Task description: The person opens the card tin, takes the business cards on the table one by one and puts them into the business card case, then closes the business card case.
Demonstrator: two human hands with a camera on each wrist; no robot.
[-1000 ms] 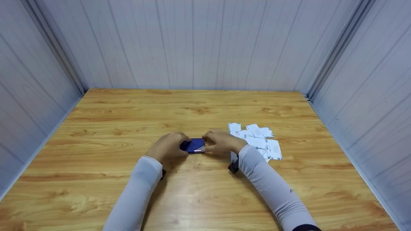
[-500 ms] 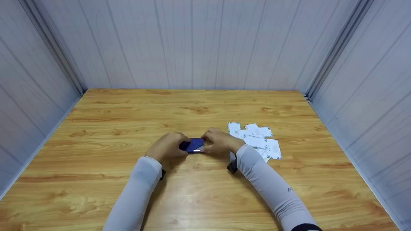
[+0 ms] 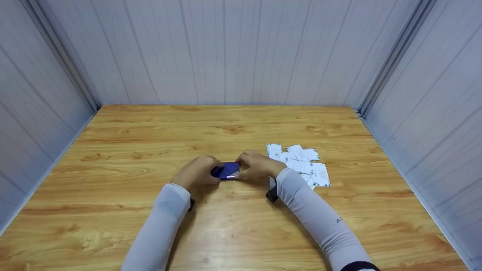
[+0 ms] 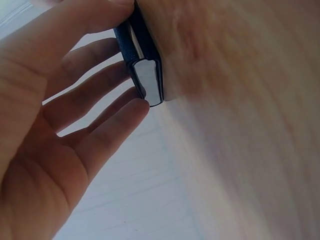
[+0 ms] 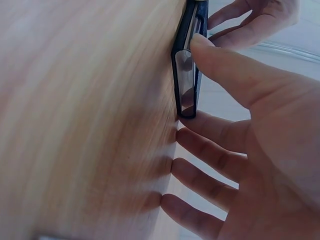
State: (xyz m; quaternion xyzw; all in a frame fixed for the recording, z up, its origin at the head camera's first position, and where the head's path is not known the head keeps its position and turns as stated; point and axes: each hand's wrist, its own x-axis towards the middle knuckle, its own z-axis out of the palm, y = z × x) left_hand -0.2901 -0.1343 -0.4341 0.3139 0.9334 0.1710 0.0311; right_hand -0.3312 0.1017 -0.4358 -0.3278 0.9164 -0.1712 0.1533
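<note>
A small dark blue card case [image 3: 227, 170] with shiny metal ends lies flat on the wooden table between both hands. My left hand [image 3: 196, 172] grips its left end, thumb on the near edge and fingers along the far edge. At the opposite end, my right hand [image 3: 259, 165] pinches it between thumb and forefinger. In the left wrist view, the case [image 4: 147, 80] shows a pale metal end inside its dark cover. The right wrist view has the other metal end of the case [image 5: 185, 75] close to the thumb; the remaining right fingertips touch the table.
Several white cards [image 3: 301, 165] with leafy printed edges lie overlapping to the right, partly hidden behind my right wrist. The wooden table [image 3: 226, 128] is bordered by white panelled walls [image 3: 226, 52] at the back and both sides.
</note>
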